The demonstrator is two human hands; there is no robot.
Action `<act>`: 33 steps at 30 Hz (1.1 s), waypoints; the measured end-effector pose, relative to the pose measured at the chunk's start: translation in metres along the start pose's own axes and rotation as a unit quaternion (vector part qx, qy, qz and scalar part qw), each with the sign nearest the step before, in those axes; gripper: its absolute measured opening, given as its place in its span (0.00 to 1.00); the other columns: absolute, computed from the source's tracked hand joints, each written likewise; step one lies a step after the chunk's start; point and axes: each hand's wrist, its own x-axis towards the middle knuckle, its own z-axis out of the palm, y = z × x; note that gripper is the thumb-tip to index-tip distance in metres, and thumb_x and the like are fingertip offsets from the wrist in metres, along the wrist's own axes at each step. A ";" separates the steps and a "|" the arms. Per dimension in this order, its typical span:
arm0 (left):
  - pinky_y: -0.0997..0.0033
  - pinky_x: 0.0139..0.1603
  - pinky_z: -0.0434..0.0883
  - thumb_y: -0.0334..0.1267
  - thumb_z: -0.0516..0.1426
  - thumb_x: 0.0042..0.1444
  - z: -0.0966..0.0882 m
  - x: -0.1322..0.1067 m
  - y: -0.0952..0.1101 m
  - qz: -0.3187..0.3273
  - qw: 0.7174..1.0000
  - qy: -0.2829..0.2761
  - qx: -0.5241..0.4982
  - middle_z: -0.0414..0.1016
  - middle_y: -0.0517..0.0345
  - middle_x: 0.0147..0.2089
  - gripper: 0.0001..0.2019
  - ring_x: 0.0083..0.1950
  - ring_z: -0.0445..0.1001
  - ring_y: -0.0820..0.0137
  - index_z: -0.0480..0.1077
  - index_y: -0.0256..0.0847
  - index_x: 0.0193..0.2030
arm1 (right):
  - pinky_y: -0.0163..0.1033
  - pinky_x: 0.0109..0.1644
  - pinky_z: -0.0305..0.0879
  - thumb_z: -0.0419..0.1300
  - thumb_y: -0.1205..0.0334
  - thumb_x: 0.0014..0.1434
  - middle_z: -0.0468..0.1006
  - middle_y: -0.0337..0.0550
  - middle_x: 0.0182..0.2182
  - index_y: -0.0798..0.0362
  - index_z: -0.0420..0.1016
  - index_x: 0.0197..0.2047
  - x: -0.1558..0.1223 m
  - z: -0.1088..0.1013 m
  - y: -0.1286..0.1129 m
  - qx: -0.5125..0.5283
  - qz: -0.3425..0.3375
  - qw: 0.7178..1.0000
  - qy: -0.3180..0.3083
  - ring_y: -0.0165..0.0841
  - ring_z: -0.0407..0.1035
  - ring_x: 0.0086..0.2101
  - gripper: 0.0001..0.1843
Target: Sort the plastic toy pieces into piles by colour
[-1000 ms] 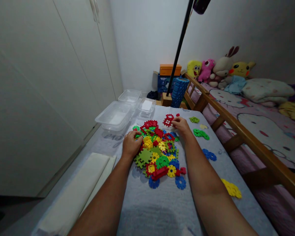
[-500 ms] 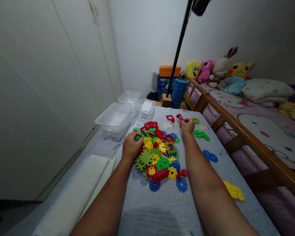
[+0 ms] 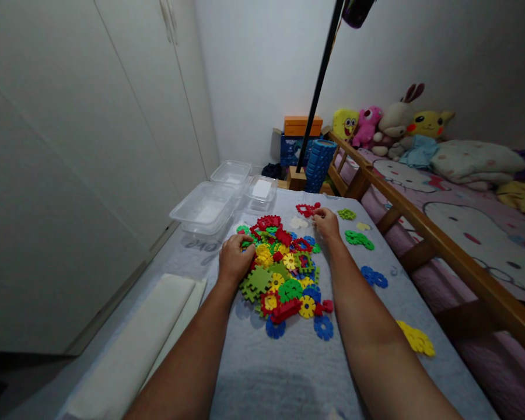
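A heap of red, yellow, green and blue plastic interlocking pieces (image 3: 284,268) lies on a grey cloth-covered table (image 3: 289,373). My left hand (image 3: 235,258) rests curled on the left edge of the heap, fingers closed over pieces there. My right hand (image 3: 326,223) reaches past the heap, fingers pinched at the small group of red pieces (image 3: 306,209) near the far edge. To its right lie sorted green pieces (image 3: 357,237), then blue pieces (image 3: 374,276) and yellow pieces (image 3: 415,337) nearer me.
Clear plastic tubs (image 3: 205,207) stand at the table's far left. A folded white cloth (image 3: 131,350) lies on the left. A wooden bed rail (image 3: 437,239) runs along the right, with plush toys (image 3: 389,125) behind. A black pole (image 3: 317,93) rises beyond the table.
My right hand carried a red piece to the far edge, set it among the red group, and now hovers slightly left at that group. The left hand has stayed on the heap.
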 end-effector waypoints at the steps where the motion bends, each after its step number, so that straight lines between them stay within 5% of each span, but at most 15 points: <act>1: 0.58 0.60 0.69 0.39 0.56 0.52 0.000 0.000 0.001 -0.003 1.000 0.003 -0.004 0.80 0.52 0.45 0.08 0.52 0.76 0.59 0.76 0.44 0.37 | 0.39 0.39 0.69 0.57 0.58 0.47 0.78 0.43 0.30 0.52 0.74 0.34 -0.001 -0.001 -0.006 0.011 0.004 1.000 0.005 0.36 0.72 0.33 0.11; 3: 0.58 0.60 0.69 0.39 0.57 0.52 0.000 0.000 0.003 -0.011 1.000 0.010 -0.017 0.80 0.53 0.45 0.08 0.52 0.76 0.59 0.75 0.44 0.36 | 0.39 0.38 0.68 0.59 0.58 0.47 0.78 0.41 0.29 0.53 0.75 0.32 -0.003 -0.003 -0.020 0.037 -0.003 0.999 -0.032 0.35 0.70 0.32 0.10; 7: 0.60 0.58 0.71 0.37 0.57 0.50 -0.003 0.000 0.007 -0.036 0.997 0.035 -0.059 0.79 0.53 0.46 0.08 0.50 0.76 0.61 0.75 0.43 0.37 | 0.35 0.36 0.66 0.64 0.58 0.48 0.80 0.40 0.29 0.54 0.80 0.34 -0.013 -0.004 -0.055 0.025 -0.059 0.968 -0.242 0.32 0.70 0.31 0.11; 10: 0.61 0.55 0.73 0.37 0.56 0.50 -0.004 0.001 0.008 -0.046 0.994 0.055 -0.086 0.77 0.51 0.48 0.09 0.48 0.76 0.63 0.75 0.41 0.37 | 0.34 0.35 0.65 0.67 0.61 0.47 0.81 0.41 0.32 0.54 0.83 0.36 -0.021 -0.001 -0.075 -0.024 -0.076 0.939 -0.336 0.31 0.71 0.31 0.11; 16: 0.62 0.56 0.73 0.36 0.56 0.50 -0.004 0.002 0.008 -0.048 0.993 0.060 -0.085 0.77 0.51 0.47 0.08 0.48 0.76 0.64 0.75 0.41 0.37 | 0.32 0.34 0.64 0.66 0.69 0.45 0.82 0.38 0.34 0.52 0.83 0.34 -0.035 0.012 -0.092 -0.065 -0.091 0.927 -0.359 0.29 0.70 0.29 0.11; 21: 0.62 0.59 0.72 0.35 0.56 0.50 -0.003 0.003 0.006 -0.051 0.993 0.062 -0.082 0.77 0.53 0.47 0.08 0.52 0.75 0.63 0.75 0.42 0.36 | 0.32 0.29 0.60 0.64 0.65 0.46 0.76 0.35 0.25 0.53 0.78 0.31 -0.036 0.008 -0.088 0.035 -0.047 0.938 -0.342 0.27 0.65 0.24 0.06; 25: 0.61 0.61 0.71 0.36 0.57 0.51 -0.004 0.004 0.006 -0.061 0.993 0.062 -0.080 0.77 0.53 0.48 0.08 0.53 0.75 0.62 0.76 0.42 0.36 | 0.32 0.22 0.56 0.66 0.58 0.43 0.70 0.32 0.21 0.53 0.72 0.31 -0.026 -0.001 -0.070 0.166 0.027 0.950 -0.264 0.26 0.61 0.20 0.12; 29: 0.61 0.62 0.71 0.36 0.57 0.51 -0.005 0.005 0.008 -0.070 0.991 0.063 -0.096 0.77 0.52 0.48 0.08 0.54 0.75 0.62 0.76 0.42 0.36 | 0.31 0.22 0.61 0.66 0.56 0.42 0.70 0.32 0.21 0.50 0.67 0.31 -0.012 -0.006 -0.043 0.200 0.059 0.976 -0.054 0.27 0.65 0.20 0.15; 33: 0.61 0.59 0.72 0.36 0.57 0.50 -0.005 0.004 0.008 -0.071 0.990 0.059 -0.104 0.78 0.52 0.48 0.08 0.53 0.75 0.62 0.76 0.42 0.37 | 0.32 0.24 0.67 0.63 0.59 0.44 0.72 0.33 0.23 0.49 0.64 0.31 0.003 -0.006 -0.011 0.191 0.108 0.964 0.149 0.31 0.73 0.24 0.13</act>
